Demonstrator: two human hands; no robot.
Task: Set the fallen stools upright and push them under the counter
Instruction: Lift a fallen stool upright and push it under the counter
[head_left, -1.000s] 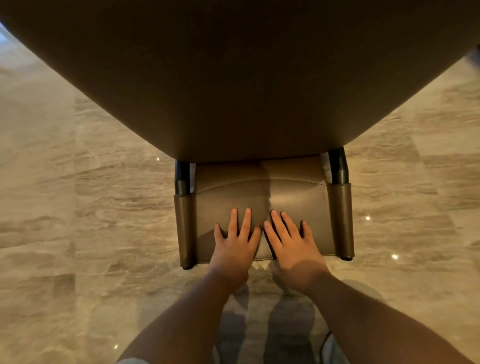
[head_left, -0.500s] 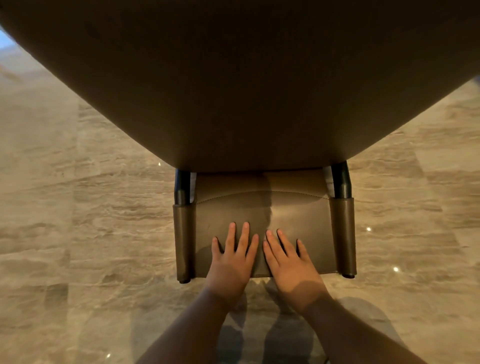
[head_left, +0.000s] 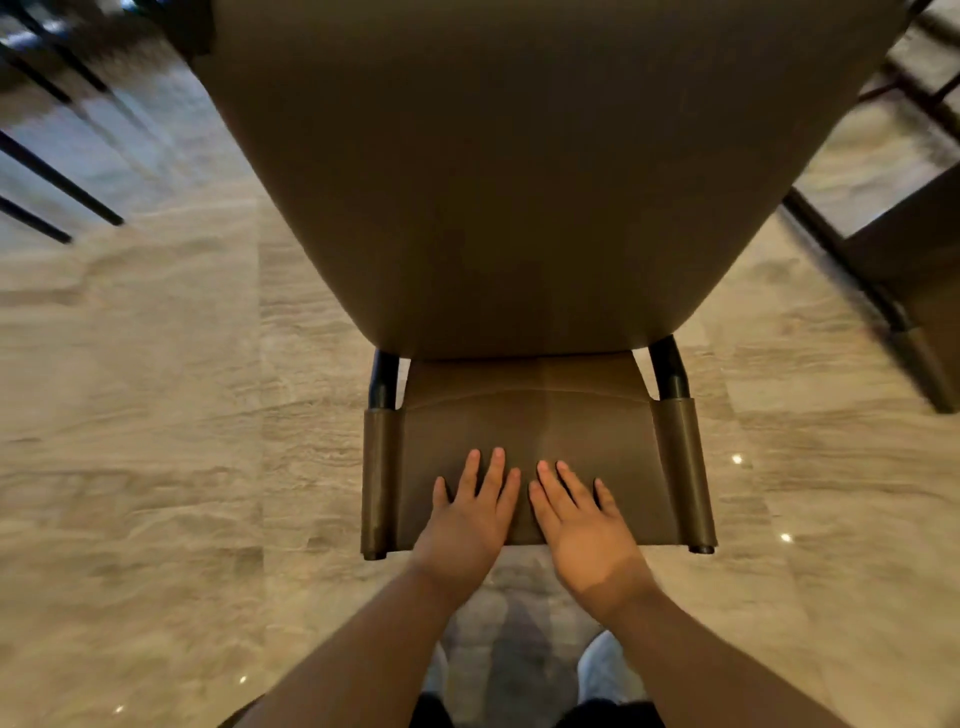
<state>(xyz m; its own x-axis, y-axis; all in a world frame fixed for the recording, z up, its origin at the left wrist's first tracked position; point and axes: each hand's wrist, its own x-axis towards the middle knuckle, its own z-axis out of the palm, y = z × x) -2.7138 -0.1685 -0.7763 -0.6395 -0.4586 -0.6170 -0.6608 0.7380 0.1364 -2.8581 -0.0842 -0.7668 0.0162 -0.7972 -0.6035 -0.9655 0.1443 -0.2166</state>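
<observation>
1. The stool (head_left: 519, 182) stands upright on the marble floor (head_left: 156, 415), with its backrest (head_left: 535, 426) nearest the person.
2. The left hand (head_left: 465, 525) and right hand (head_left: 584, 530) press flat on the backrest, side by side, with the fingers (head_left: 496, 467) straight and slightly spread.

Dim warm light; small glare spots on glossy beige marble floor (head_left: 156, 415); motion blur and wide-angle stretch toward upper corners.

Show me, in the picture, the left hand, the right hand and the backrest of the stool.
left hand (head_left: 467, 527): head view, back of the hand.
right hand (head_left: 584, 535): head view, back of the hand.
backrest (head_left: 530, 415): head view, bare leather above both hands.
</observation>
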